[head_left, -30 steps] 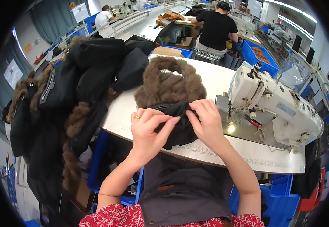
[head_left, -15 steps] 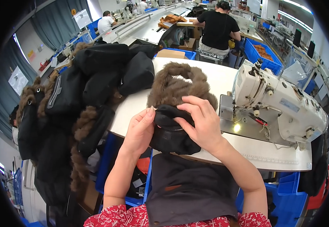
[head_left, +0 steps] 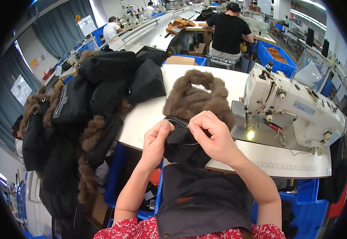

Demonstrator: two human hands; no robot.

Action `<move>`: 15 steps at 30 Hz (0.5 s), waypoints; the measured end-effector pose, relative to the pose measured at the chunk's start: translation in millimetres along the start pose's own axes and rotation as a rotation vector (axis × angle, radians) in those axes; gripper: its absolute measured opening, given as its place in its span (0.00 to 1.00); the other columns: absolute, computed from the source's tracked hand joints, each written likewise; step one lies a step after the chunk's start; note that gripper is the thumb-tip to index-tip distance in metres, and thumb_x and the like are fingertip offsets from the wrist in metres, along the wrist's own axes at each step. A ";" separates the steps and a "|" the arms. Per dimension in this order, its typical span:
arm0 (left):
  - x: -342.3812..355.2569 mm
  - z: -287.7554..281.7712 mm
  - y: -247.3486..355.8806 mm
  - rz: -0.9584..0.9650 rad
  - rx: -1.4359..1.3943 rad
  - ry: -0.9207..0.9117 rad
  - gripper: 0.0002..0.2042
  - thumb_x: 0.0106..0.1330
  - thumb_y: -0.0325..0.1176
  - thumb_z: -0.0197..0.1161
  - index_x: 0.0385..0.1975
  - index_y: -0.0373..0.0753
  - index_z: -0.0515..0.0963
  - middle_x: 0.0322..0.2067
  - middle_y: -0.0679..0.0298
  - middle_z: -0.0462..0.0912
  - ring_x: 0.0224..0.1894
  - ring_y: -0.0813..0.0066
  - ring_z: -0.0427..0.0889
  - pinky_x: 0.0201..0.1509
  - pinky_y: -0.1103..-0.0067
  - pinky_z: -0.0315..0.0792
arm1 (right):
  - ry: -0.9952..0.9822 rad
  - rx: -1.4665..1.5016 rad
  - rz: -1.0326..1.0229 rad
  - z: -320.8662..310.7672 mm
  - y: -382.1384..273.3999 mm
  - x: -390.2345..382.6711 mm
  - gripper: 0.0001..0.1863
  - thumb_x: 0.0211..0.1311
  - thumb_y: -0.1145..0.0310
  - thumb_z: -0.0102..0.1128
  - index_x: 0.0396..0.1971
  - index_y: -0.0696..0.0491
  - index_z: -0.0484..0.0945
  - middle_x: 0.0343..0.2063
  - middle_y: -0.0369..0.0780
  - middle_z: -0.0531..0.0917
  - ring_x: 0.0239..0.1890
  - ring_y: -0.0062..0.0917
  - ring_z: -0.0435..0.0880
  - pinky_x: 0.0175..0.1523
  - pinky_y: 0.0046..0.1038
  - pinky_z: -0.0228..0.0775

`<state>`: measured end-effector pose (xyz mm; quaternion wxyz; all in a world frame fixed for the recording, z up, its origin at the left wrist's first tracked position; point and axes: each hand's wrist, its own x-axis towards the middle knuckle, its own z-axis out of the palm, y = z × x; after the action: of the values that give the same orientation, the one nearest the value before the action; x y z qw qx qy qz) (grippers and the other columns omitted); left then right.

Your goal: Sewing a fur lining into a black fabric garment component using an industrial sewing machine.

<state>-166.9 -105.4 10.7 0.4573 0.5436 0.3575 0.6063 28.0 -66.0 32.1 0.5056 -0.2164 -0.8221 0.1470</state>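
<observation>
Both hands have drawn closer together since half a second ago, and the black fabric hood piece now sits bunched higher between them, at the near edge of the white table. Nearest the camera, a dark apron-like cloth covers the lap, with red patterned sleeves at the lower rim. Above it, the left hand pinches the hood's left edge, its grip closed on the fabric beside a short run of zipper or piping. Over the right side curls the right hand, fingers folded down and holding the same piece; how much cloth lies under its palm cannot be told. To do this well, I judge that the 2 layers should be kept flat and aligned at the edge, pulled taut without stretching, and the fur kept clear of the seam line.

Just behind the hands lies the brown fur trim, looped and touching the black piece. To the right stands a white industrial sewing machine, its needle lamp lit, near but not touching the work. On the left a heap of black fur-trimmed jackets spills over the table's edge. Blue plastic crates sit below. Farther off, 2 other people sit with their backs turned at long tables, one in black, one in white; grey curtains line the left wall.
</observation>
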 end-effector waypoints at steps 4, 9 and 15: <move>3.2 9.4 0.5 -0.035 0.070 0.080 0.12 0.79 0.38 0.53 0.36 0.37 0.76 0.35 0.71 0.75 0.33 0.87 0.69 0.40 0.85 0.66 | -0.004 0.510 0.363 -3.3 -1.4 -5.8 0.10 0.76 0.67 0.53 0.36 0.57 0.77 0.33 0.32 0.76 0.34 0.15 0.71 0.42 0.18 0.65; -9.8 12.3 3.5 0.628 0.384 0.192 0.15 0.59 0.25 0.72 0.43 0.35 0.76 0.44 0.60 0.79 0.45 0.71 0.79 0.54 0.77 0.71 | -0.057 0.541 0.607 -14.8 1.2 -6.8 0.14 0.78 0.62 0.52 0.38 0.58 0.77 0.27 0.29 0.72 0.30 0.12 0.67 0.35 0.19 0.64; -0.5 33.2 33.6 0.652 1.101 0.169 0.14 0.48 0.21 0.72 0.36 0.40 0.82 0.31 0.64 0.81 0.36 0.64 0.77 0.41 0.70 0.67 | 0.024 0.421 0.514 -9.4 -0.9 -9.2 0.13 0.72 0.62 0.60 0.39 0.58 0.77 0.29 0.35 0.78 0.31 0.19 0.73 0.39 0.24 0.66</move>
<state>-139.7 -118.9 46.9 -0.1260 0.7298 0.4674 0.4827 39.9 -71.1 29.6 0.4953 -0.3093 -0.6861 0.4339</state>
